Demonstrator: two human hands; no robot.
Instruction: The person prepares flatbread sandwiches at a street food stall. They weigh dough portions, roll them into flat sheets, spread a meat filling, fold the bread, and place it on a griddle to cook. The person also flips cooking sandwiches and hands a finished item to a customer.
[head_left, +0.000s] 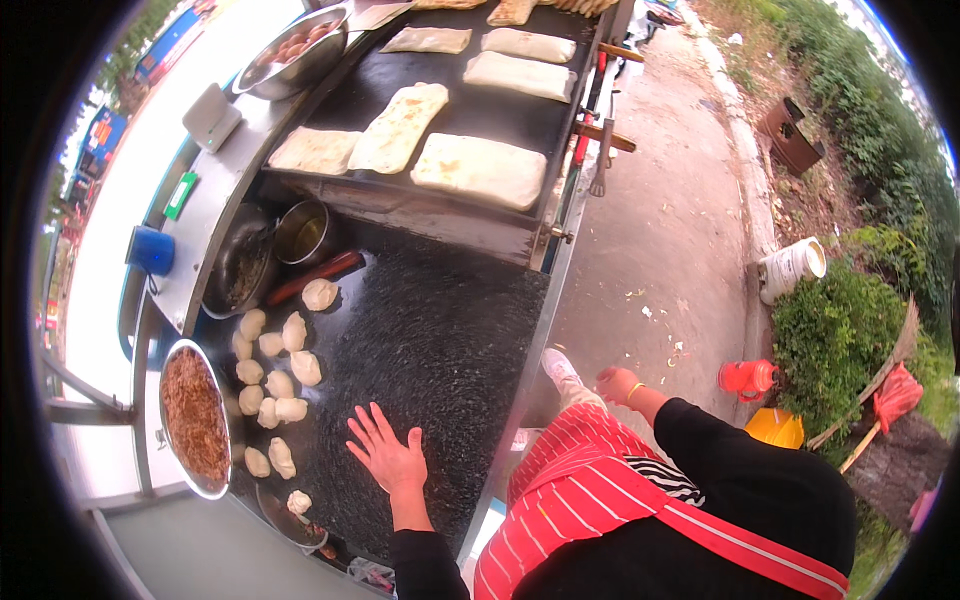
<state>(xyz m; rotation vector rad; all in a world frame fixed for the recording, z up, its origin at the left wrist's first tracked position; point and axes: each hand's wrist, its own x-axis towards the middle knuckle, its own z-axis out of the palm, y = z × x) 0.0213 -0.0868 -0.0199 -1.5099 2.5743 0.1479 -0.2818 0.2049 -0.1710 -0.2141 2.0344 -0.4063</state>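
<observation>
My left hand (386, 450) is over the dark speckled worktop (442, 352), palm down, fingers spread and holding nothing; whether it touches the surface is unclear. Several pale dough balls (290, 409) lie just left of it. Beyond them, a metal bowl of reddish-brown minced filling (196, 420) stands at the worktop's left edge. My right hand (619, 384) hangs beside the red striped apron (570, 502), off the worktop, its fingers loosely curled and partly hidden. Rectangular flatbreads (480, 169) rest on the black griddle (330, 105) ahead.
A red rolling pin (315, 277), an oil pot (301, 231) and a dark pan (238, 262) stand near the griddle. A bowl of eggs (292, 60) and a blue cup (150, 250) are on the side shelf. Wooden handles (604, 136) jut out over the path.
</observation>
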